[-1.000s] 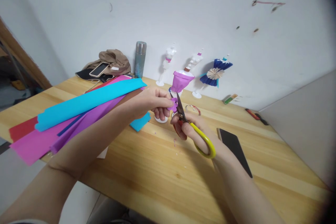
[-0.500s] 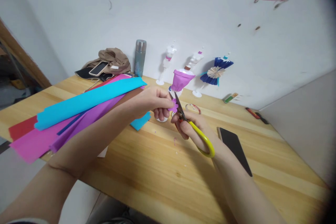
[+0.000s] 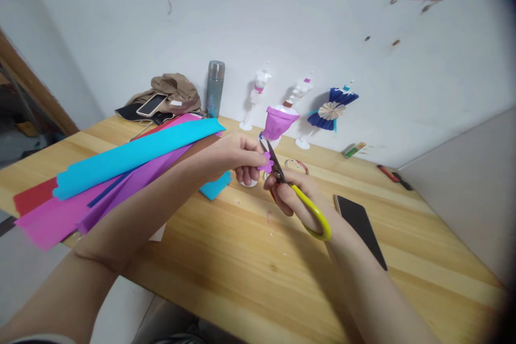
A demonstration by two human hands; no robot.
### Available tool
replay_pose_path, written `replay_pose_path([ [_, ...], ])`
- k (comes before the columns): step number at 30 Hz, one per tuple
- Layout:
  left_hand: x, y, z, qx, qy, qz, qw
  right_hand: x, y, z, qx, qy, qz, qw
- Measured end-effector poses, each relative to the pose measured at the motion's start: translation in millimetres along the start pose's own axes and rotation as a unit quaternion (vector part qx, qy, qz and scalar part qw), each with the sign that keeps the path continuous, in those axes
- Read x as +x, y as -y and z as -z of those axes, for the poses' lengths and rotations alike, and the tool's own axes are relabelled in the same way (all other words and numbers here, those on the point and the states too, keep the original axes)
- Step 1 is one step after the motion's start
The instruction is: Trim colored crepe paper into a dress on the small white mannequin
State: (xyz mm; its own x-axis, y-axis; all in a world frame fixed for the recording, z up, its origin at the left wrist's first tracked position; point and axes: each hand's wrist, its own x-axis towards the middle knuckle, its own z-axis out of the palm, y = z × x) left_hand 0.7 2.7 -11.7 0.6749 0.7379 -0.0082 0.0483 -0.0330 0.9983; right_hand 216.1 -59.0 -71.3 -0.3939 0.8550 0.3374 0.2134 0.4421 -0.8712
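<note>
Well left of the purple-clad dress form, paper strips in blue, red, pink and purple lie fanned across the wooden table. Farther back on that side, a brown cloth and an upright flask stand by the wall. A folded light-blue piece lies to the form's left, nearer the wearer.

Just in front of the form, the left hand pinches a small purple cutout between thumb and forefinger, its other fingers curled. Beside the cutout, the scissors have their blades slightly parted; contact with the paper cannot be told. The right hand, right of the cutout and in front of the form, has its fingers wrapped around the handles.

The cutout's scalloped, flower-like edge suggests that most of the shaping is done; whether trimming remains is unclear, and it is not yet fixed to anything.

Behind and right of the form, a white dress form wears little, apparently undressed work, while the blue-pleated one farther right, with its cream rosette, looks finished.
</note>
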Motion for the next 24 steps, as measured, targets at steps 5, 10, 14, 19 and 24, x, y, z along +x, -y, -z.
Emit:
replay_pose_path([
  [5, 0, -3, -0.9, 0.010, -0.001, 0.005, 1.000, 0, 5, 0, 0.000, 0.010, -0.004, 1.000],
  [10, -4, -8, -2.9, 0.035, -0.019, 0.010, 0.999, 1, 7, 1, -0.007, 0.014, -0.013, 1.000],
  [14, -6, -10, -3.0, 0.040, -0.029, 0.008, 0.999, -1, 4, 2, -0.002, 0.013, -0.029, 1.000],
  [19, -4, -11, 0.4, 0.054, -0.027, 0.011, 0.998, -2, -1, 2, 0.003, 0.015, -0.020, 1.000],
  [24, -5, -14, 1.9, 0.064, -0.039, 0.013, 0.997, -2, -3, 3, -0.004, 0.016, -0.011, 1.000],
])
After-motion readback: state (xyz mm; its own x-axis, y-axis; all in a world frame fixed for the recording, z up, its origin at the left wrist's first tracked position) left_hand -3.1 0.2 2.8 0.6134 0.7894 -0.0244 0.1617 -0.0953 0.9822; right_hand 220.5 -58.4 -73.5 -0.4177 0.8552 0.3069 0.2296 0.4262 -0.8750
